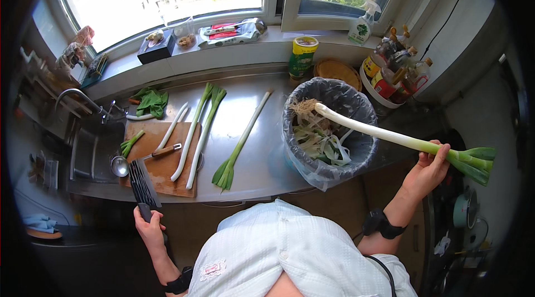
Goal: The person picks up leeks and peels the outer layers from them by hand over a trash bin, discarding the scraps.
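Note:
My right hand (426,171) grips a leek (376,132) near its green end; the white stalk reaches left, its roots above the lined bin (330,130), which holds peelings and trimmings (322,146). In my left hand (149,230) is the handle of a cleaver (144,182) with a dark patterned blade, held by the front left corner of the wooden cutting board (175,188). Two long leeks (207,134) lie across the board's right side, and shorter stalks (172,126) rest on the board. Another leek (242,142) lies on the steel counter between board and bin.
A ladle (120,166) and a wooden-handled tool (166,150) lie at the board. The sink (94,150) is at the left, beside a green cloth (152,102). Behind the bin stand a green and yellow container (302,58), a woven basket (337,72) and several bottles (393,67).

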`<state>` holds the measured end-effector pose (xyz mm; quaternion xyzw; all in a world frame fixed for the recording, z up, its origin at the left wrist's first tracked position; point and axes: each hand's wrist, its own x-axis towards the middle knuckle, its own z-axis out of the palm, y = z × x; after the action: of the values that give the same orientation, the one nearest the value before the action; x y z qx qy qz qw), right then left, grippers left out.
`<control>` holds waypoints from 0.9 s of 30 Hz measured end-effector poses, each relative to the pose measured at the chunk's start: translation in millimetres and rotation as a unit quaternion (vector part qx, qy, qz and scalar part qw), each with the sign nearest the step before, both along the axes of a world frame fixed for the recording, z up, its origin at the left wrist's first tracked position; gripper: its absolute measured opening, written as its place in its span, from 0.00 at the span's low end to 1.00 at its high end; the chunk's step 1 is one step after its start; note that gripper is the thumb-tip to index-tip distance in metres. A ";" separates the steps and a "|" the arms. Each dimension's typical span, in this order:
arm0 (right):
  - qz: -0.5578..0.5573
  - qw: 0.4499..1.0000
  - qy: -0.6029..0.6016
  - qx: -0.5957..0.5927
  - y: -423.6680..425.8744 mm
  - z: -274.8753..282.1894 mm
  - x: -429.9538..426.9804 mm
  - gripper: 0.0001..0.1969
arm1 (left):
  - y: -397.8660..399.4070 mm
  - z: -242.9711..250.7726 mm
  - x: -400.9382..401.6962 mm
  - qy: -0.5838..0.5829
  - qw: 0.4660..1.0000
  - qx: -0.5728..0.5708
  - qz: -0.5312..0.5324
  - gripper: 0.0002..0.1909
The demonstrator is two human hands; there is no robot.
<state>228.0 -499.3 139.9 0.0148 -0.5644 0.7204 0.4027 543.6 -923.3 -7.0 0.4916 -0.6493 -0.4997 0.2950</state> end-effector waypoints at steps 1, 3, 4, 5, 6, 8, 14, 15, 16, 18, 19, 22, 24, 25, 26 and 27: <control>0.005 1.000 -0.008 -0.009 0.9 -2.4 1.2 0.12 | 4.2 9.3 -4.8 0.033 0.999 -0.031 -0.021 0.13; 0.025 0.999 -0.015 -0.019 -6.4 -5.1 3.0 0.12 | 17.5 32.6 -20.7 0.077 0.995 -0.025 -0.065 0.12; 0.050 0.998 -0.028 -0.027 -10.7 -5.6 5.5 0.10 | 22.7 37.8 -28.5 0.102 0.990 -0.025 -0.089 0.13; 0.075 0.996 -0.040 -0.033 -16.8 -7.7 9.5 0.09 | 27.1 39.7 -34.9 0.128 0.985 -0.024 -0.112 0.14; 0.092 0.994 -0.046 -0.032 -25.2 -10.2 14.0 0.08 | 34.0 46.3 -44.6 0.157 0.978 -0.015 -0.136 0.14; 0.177 0.981 -0.072 -0.027 -38.2 -15.2 29.0 0.07 | 42.4 53.9 -61.2 0.199 0.964 0.004 -0.174 0.15; 0.438 0.888 -0.132 0.039 -79.5 -44.2 68.0 0.06 | 31.0 42.1 -43.4 0.217 0.966 -0.006 -0.138 0.18; 0.445 0.884 -0.139 0.037 -85.6 -48.5 70.2 0.06 | 24.6 40.0 -35.0 0.205 0.970 -0.016 -0.131 0.17; 0.481 0.863 -0.141 0.063 -92.4 -52.6 72.5 0.06 | 18.5 37.9 -26.4 0.193 0.973 -0.027 -0.125 0.17; 0.544 0.821 -0.146 0.093 -106.2 -64.0 77.3 0.06 | 8.5 32.6 -10.8 0.176 0.977 -0.012 -0.121 0.17; 0.564 0.804 -0.157 0.105 -115.3 -69.5 81.7 0.05 | 4.3 28.4 -4.1 0.169 0.978 0.003 -0.124 0.17; 0.615 0.753 -0.209 0.106 -145.0 -92.3 96.2 0.04 | -2.1 6.0 10.7 0.154 0.982 0.022 -0.106 0.17; 0.626 0.732 -0.241 0.120 -166.1 -107.4 105.4 0.04 | -5.7 -14.5 21.8 0.151 0.983 0.047 -0.096 0.17; 0.630 0.722 -0.255 0.129 -175.5 -114.4 109.3 0.04 | -6.2 -22.9 27.3 0.148 0.983 0.060 -0.094 0.18; 0.633 0.718 -0.257 0.131 -183.8 -121.6 113.2 0.04 | -7.3 -31.3 32.5 0.137 0.984 0.067 -0.096 0.18; 0.632 0.713 -0.274 0.129 -191.6 -128.4 116.7 0.05 | -8.5 -38.7 37.3 0.125 0.985 0.072 -0.098 0.18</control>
<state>344.7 -690.9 11.4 0.2220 -0.5961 0.6999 -0.3250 580.9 -931.8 -45.7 0.3792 -0.6146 -0.6293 0.2871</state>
